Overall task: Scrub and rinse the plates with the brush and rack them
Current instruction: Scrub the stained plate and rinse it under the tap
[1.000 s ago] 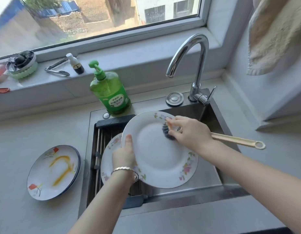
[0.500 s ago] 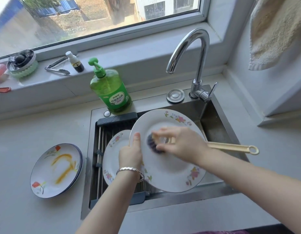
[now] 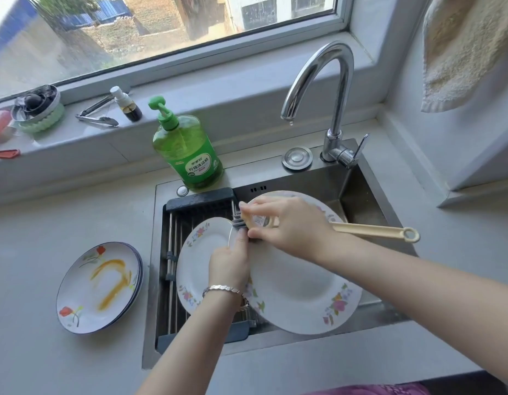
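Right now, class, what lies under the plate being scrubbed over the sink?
Under the held plate show a second flowered plate lying on the rack, and the sink wall. The sink floor beneath it is covered, so anything there stays unseen.

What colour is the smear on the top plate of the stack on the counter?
Orange-yellow, across the white face of the top plate; the head view, the only one, shows it clearly.

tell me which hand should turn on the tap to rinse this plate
Probably the right hand. It is nearer the faucet lever at the sink's back right, though it would have to put down the brush first. The left hand grips the plate by its left rim.
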A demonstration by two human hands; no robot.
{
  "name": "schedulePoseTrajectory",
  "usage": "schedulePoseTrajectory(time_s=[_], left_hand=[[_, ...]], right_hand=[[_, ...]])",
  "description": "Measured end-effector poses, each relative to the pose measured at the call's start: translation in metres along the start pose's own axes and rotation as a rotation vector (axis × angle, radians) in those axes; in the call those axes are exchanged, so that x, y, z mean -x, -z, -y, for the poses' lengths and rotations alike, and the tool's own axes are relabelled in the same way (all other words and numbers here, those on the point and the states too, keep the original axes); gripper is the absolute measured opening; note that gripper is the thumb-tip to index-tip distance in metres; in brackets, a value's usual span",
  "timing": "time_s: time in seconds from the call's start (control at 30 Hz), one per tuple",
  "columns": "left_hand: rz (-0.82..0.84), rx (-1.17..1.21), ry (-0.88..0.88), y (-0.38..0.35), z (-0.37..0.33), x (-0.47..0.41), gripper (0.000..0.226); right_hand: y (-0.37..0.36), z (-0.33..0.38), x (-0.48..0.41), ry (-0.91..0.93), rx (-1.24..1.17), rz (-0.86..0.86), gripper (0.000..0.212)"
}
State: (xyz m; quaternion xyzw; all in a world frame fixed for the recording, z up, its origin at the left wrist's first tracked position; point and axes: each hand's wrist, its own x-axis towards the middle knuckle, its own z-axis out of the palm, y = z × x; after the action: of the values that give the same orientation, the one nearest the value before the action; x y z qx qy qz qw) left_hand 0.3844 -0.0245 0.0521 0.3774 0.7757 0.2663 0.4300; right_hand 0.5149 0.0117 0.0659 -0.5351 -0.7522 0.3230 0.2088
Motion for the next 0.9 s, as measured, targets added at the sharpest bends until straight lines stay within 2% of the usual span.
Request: schedulePoseTrajectory(time_s=[0.03, 0.13, 0.17, 0.27, 0.33, 0.43, 0.47, 0.5, 0.6, 0.63, 0.73, 0.77, 0.8, 0.9], left_hand=[[0.009, 0.008, 0.01, 0.001, 0.001, 0.0, 0.046], [0.018, 0.004, 0.019, 0.003, 0.002, 0.001, 0.046], [0.019, -0.008, 0.006, 0.002, 0.002, 0.001, 0.048], [0.028, -0.023, -0.009, 0.003, 0.001, 0.0, 0.049], [0.048, 0.012, 0.003, 0.006, 0.001, 0.001, 0.046], [0.035, 0.012, -0.049, 0.009, 0.001, 0.0, 0.045], [0.023, 0.012, -0.073, 0.009, 0.001, -0.001, 0.044], [0.012, 0.017, -0.088, 0.009, -0.001, -0.001, 0.043], [-0.012, 0.095, -0.055, 0.011, -0.003, -0.002, 0.042], [-0.028, 0.098, -0.051, 0.013, -0.003, -0.002, 0.043], [-0.068, 0.078, -0.088, 0.017, -0.004, -0.002, 0.05], [-0.085, 0.071, -0.093, 0.018, -0.006, -0.001, 0.054], [-0.099, 0.054, -0.098, 0.018, -0.008, -0.001, 0.057], [-0.132, 0.058, -0.115, 0.018, -0.01, -0.003, 0.058]], right_hand=[[0.002, 0.0, 0.001, 0.011, 0.004, -0.006, 0.043], [0.024, -0.026, -0.021, -0.281, 0.021, -0.149, 0.041], [0.025, -0.029, -0.023, -0.313, 0.035, -0.16, 0.042], [0.01, -0.009, -0.007, -0.045, 0.014, -0.025, 0.044], [0.012, -0.011, 0.001, 0.003, 0.008, -0.013, 0.044], [0.036, -0.047, -0.015, -0.33, -0.066, -0.204, 0.044], [0.036, -0.052, -0.014, -0.372, -0.058, -0.224, 0.044], [0.031, -0.051, -0.01, -0.341, -0.029, -0.205, 0.045], [0.011, -0.033, 0.016, -0.097, -0.019, -0.026, 0.045], [0.012, -0.036, 0.018, -0.089, -0.015, -0.036, 0.045], [0.03, -0.068, 0.003, -0.37, -0.092, -0.279, 0.046], [0.029, -0.071, 0.003, -0.417, -0.097, -0.311, 0.046], [0.024, -0.068, 0.006, -0.392, -0.087, -0.298, 0.046], [0.0, -0.043, 0.029, -0.154, -0.062, -0.127, 0.045]])
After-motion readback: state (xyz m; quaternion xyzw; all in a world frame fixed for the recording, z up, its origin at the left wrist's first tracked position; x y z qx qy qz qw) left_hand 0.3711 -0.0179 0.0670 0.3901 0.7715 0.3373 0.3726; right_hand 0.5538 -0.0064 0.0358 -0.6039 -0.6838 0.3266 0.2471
